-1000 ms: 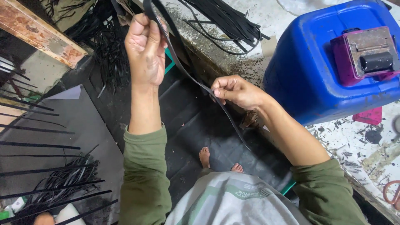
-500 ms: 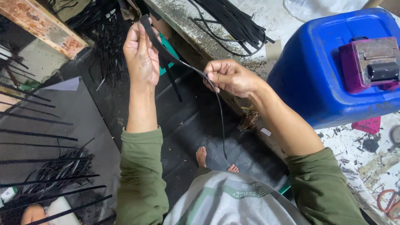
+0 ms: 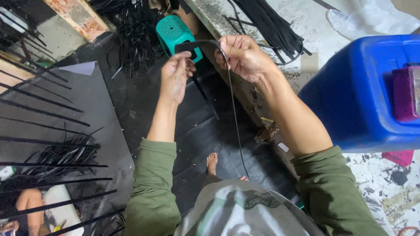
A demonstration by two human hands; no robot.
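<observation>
1. My left hand (image 3: pixel 175 78) and right hand (image 3: pixel 245 57) both pinch one black strip (image 3: pixel 199 43), held above the teal stool (image 3: pixel 175 32).
2. Its tail hangs from my right grip toward my foot.
3. More strips (image 3: pixel 271 26) wait on the surface right of the stool, so I judge plenty is left.

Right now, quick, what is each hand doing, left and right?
Left hand: closed, pinching one end of the flat black rubber strip.
Right hand: closed on the same strip, whose thin tail hangs down below it.
</observation>
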